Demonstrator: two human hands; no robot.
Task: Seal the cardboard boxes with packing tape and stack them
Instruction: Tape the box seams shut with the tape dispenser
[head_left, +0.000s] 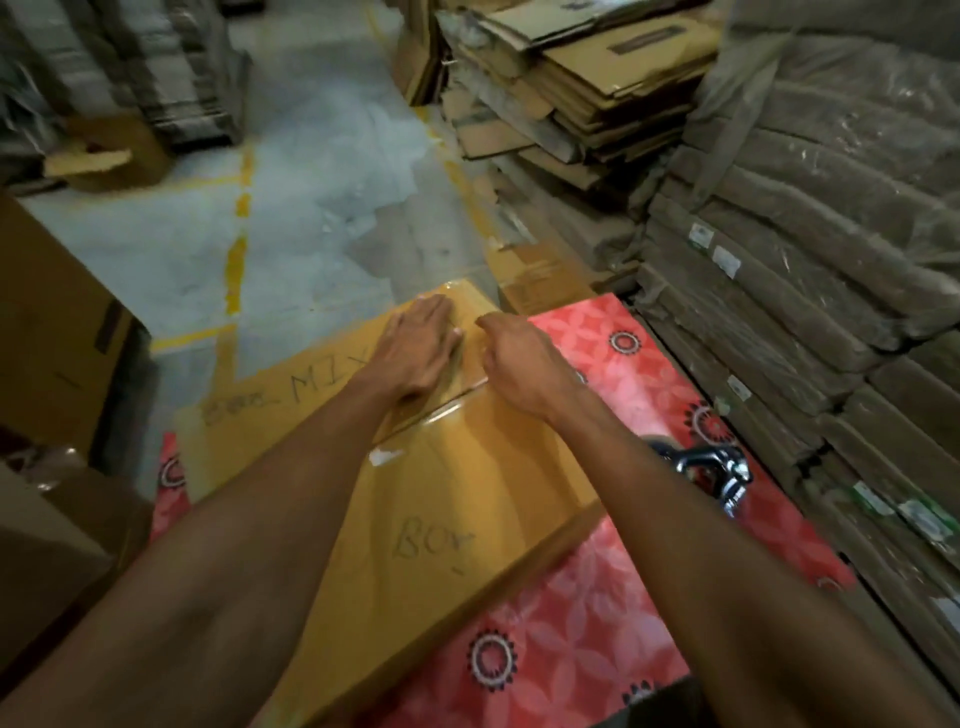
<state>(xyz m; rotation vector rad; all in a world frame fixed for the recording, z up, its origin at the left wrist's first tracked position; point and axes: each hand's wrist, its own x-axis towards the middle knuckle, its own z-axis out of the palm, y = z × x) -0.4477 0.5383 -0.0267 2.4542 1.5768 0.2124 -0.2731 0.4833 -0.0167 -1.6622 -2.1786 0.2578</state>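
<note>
A brown cardboard box (457, 499) with handwritten "BOX" and "MIX" lies on a red patterned mat (597, 639). Clear packing tape (441, 413) runs along its centre seam and shines in places. My left hand (421, 348) lies flat with straight fingers on the taped seam near the far end of the box. Just to its right, my right hand (519, 364) rests on the box top with fingers curled under, and what they pinch is hidden. A tape dispenser (717, 478) lies on the mat to the right of the box, partly behind my right forearm.
Bundles of flattened cardboard wrapped in plastic (810, 249) are stacked high along the right. More flat cartons (571, 88) pile up at the back. Brown boxes (52, 332) stand at the left. Grey floor with yellow lines (239, 260) stretches ahead.
</note>
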